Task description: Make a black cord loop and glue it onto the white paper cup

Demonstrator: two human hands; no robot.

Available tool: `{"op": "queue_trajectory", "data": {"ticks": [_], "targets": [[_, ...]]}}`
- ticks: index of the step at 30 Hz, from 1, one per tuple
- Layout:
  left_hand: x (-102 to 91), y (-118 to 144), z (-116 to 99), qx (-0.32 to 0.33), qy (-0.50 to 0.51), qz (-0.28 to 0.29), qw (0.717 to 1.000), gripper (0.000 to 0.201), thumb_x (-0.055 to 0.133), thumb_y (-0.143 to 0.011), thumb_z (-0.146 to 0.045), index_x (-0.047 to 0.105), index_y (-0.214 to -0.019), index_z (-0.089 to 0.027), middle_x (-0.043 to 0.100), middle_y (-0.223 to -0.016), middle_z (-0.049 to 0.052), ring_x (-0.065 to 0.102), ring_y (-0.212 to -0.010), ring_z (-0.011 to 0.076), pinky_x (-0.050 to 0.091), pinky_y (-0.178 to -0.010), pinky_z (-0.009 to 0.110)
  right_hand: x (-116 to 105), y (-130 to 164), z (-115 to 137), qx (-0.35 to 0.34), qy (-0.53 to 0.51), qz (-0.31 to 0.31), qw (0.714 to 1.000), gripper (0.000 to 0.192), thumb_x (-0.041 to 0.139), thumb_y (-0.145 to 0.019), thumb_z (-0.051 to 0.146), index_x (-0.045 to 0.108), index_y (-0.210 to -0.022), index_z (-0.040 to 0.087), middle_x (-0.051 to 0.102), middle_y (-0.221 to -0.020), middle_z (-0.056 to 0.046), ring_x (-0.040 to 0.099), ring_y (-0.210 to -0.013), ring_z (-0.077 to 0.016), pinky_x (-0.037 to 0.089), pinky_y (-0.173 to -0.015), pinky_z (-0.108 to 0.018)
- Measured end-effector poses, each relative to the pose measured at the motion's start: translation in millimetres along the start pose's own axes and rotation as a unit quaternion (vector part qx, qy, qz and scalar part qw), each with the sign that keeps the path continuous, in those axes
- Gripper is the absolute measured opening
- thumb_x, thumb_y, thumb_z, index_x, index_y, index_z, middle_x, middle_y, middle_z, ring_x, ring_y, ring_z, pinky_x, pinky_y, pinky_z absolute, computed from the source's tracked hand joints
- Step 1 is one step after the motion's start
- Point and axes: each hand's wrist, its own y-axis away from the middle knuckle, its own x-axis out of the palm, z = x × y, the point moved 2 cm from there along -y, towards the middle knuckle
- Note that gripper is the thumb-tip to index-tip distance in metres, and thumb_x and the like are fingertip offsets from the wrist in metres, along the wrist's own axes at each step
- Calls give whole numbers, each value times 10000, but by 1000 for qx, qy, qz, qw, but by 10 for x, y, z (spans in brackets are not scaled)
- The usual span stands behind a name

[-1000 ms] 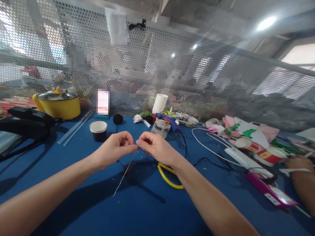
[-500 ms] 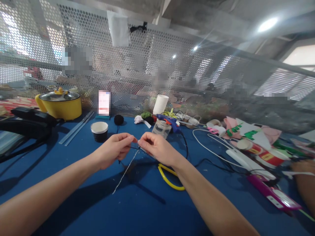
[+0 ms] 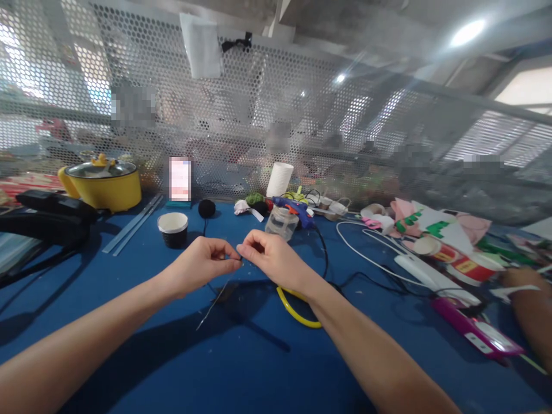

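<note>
Change since earlier: your two hands have closed the small gap between them, so the fingertips now meet, and less of the wire's tail hangs below them.
Left hand: your left hand [image 3: 202, 269] is curled, thumb and forefinger pinched on the wire [image 3: 215, 300] at its top end.
Right hand: your right hand [image 3: 269, 257] is pinched on the same spot from the other side, fingertips touching the left ones.
Wire: it runs from between your fingertips down and to the left, its free end just above the blue table [image 3: 241, 368].
Progress: judging by the grip, you are mid-way through working the wire's top end; the long tail looks untouched.
Nearby: yellow-handled pliers [image 3: 297, 307] lie under your right wrist; a paper cup [image 3: 173, 229] and a glue gun [image 3: 293, 208] sit beyond your fingers.
</note>
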Motion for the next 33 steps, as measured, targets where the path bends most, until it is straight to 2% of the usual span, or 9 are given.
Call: {"op": "queue_trajectory", "data": {"ticks": [5,8,11,14,19,25,33], "targets": [[3,5,0,7,12,3,1000,182,581,-656,-312,561,-658,-132,391,-510,-73,294,-466,51,207,-442,199,22,-2,-31,-1,-34,-18,999,244,509,-763,334,459,-604,155,410,-525,46,352,-478,-64,283,-452,-203],[6,3,-4,-24,62,17,998,179,599,-643,-309,544,-655,-140,377,-486,-83,262,-431,42,186,-416,199,43,-12,-83,18,-140,21,990,274,486,-769,409,489,-665,155,434,-545,39,389,-477,-65,324,-447,-200],[9,7,-12,-63,132,40,988,185,613,-631,-305,526,-660,-145,367,-455,-92,233,-388,30,161,-393,201,71,-25,-125,33,-243,80,966,281,466,-781,424,526,-801,150,495,-608,17,454,-514,-72,380,-463,-201],[12,19,-25,-88,175,48,979,191,614,-633,-294,494,-623,-145,337,-422,-103,212,-365,19,145,-389,199,83,-40,-147,32,-283,71,956,213,555,-737,359,526,-776,152,507,-605,23,456,-509,-60,381,-457,-185],[8,40,-61,-73,157,29,984,164,619,-626,-268,525,-652,-135,379,-470,-91,250,-392,18,177,-390,186,81,-34,-145,38,-276,54,959,215,555,-738,355,481,-688,159,467,-536,50,437,-470,-49,357,-432,-173],[0,48,-95,-44,105,42,993,166,594,-642,-289,540,-698,-142,418,-528,-72,283,-432,37,212,-399,191,33,-14,-123,36,-232,62,970,257,525,-753,395,446,-669,165,443,-484,62,404,-433,-45,341,-424,-178],[20,61,-125,-18,46,13,999,186,572,-655,-309,513,-619,-136,409,-529,-63,308,-472,49,228,-434,195,53,0,-105,43,-216,38,975,274,542,-735,403,442,-649,163,430,-453,70,380,-406,-44,308,-393,-174]]}}
